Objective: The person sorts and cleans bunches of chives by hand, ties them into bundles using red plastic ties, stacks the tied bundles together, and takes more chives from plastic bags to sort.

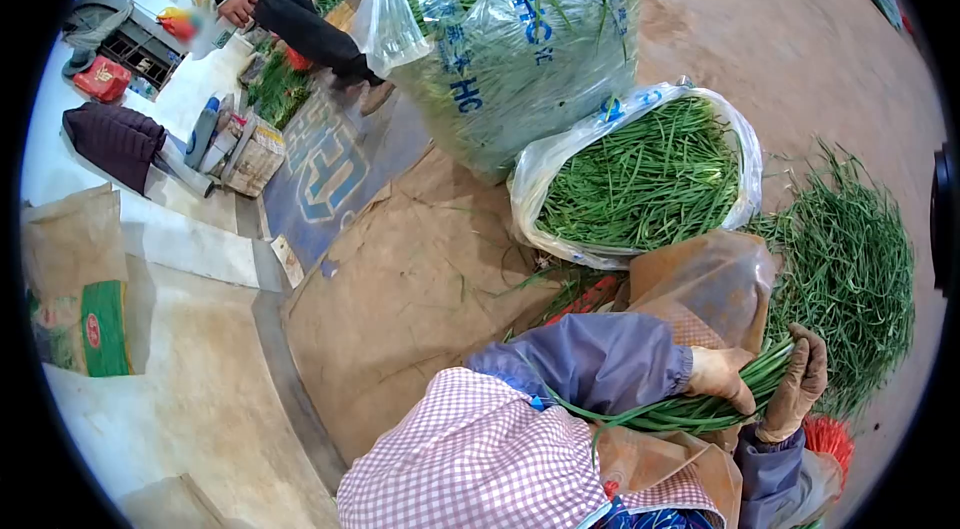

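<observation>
A bunch of long, thin greens that look like garlic chives (690, 416) lies across my lap, its thin ends trailing leftward. My left hand (722, 375), in a tan glove, is closed around the bunch from above. At its right end, my gloved right hand (795, 384) is closed against the stalks, its fingertips pointing up. Beyond my hands is a loose heap of the same greens (845, 274) on the ground. A clear plastic bag (750, 154) full of cut greens (645, 174) stands open beside my plastic-covered knee (705, 279).
A taller printed bag of greens (530, 49) stands behind the open one. Another person (290, 9) stands at upper left, near a dark jacket (115, 139) and a box (253, 157). Red strands (830, 439) are beside my right sleeve. Brown sheeting (400, 279) covers the floor.
</observation>
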The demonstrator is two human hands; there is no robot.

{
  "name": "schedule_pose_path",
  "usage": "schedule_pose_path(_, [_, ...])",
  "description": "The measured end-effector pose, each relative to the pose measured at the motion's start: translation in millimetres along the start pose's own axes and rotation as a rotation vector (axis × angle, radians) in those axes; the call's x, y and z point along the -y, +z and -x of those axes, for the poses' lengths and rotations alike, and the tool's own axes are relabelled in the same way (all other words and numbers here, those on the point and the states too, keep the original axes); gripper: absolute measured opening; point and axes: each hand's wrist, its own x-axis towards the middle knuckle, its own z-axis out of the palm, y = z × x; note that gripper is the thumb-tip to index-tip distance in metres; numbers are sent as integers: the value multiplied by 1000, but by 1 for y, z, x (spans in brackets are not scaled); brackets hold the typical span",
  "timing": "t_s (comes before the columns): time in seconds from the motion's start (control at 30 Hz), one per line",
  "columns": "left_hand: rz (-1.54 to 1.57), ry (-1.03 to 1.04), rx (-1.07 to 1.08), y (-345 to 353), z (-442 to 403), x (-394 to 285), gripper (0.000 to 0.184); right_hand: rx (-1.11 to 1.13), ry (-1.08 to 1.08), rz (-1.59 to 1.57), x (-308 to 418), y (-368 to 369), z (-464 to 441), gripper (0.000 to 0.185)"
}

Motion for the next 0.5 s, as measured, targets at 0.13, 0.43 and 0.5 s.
schedule_pose_path(0.13, [-81,-3,-73,1,3,-5,52,-46,3,-59,-12,-4,-8,20])
schedule_pose_path(0.43, [129,87,-14,-3,1,5,56,-75,166,-837,-18,-50,-13,50])
schedule_pose_path(0.5, [122,88,-37,-6,3,4,57,80,115,-910,-7,-21,8,60])
